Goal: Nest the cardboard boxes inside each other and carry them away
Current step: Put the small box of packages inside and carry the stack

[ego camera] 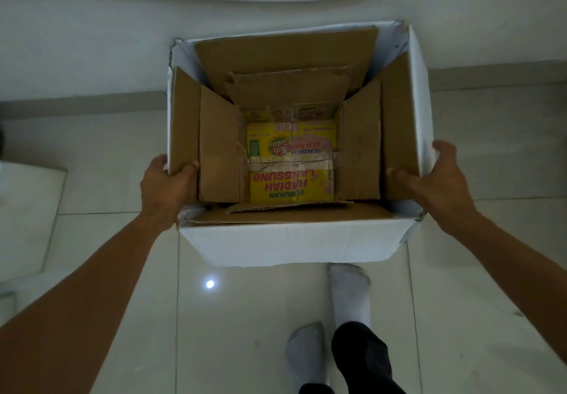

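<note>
A large white cardboard box (291, 245) with a brown inside is held up in front of me, above the floor. Nested in it is a brown cardboard box (219, 148) with its flaps standing open. At the bottom of that one lies a small yellow printed box (291, 183). My left hand (162, 186) grips the white box's left wall, thumb inside over the rim. My right hand (441, 176) grips its right wall the same way.
My feet in white socks (346, 289) stand on pale glossy floor tiles right under the box. A white wall with a grey skirting strip (79, 103) runs across behind the box. A pale object (27, 209) sits at the left edge.
</note>
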{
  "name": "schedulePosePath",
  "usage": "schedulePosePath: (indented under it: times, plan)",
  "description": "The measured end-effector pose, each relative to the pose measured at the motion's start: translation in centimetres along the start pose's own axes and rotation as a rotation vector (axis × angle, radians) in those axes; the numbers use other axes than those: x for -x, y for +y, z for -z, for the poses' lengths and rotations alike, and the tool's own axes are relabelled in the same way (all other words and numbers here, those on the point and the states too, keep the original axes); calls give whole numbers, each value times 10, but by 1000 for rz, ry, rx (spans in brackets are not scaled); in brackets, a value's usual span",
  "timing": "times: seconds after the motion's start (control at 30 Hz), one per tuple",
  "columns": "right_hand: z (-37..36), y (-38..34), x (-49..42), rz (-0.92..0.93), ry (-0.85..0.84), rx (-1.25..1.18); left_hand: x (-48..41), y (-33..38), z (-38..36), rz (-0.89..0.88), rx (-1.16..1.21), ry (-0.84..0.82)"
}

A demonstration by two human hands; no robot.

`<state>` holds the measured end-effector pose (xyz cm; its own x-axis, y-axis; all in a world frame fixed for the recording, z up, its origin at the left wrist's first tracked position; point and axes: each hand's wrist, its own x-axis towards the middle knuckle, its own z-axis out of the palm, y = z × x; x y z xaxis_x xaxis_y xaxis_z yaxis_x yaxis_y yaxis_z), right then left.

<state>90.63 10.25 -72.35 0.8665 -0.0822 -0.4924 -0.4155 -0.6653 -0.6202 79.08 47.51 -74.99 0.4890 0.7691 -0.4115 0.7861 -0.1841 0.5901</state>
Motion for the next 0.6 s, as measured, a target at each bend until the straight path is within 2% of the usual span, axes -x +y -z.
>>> schedulePosePath:
  times: [0.07,0.13,0.37,0.6]
  plan:
    - [-5,12,1,-167,-129,-111,-2,0,-2,-43,-9,-31]
    - [-11,17,-2,-167,-183,-105,-2,1,-3,-54,13,-62]
    - [-3,31,3,-61,-87,-59,22,-3,-9,-56,8,-27]
    - [39,92,35,-53,-24,-24,91,-11,-39,-77,-7,-66]
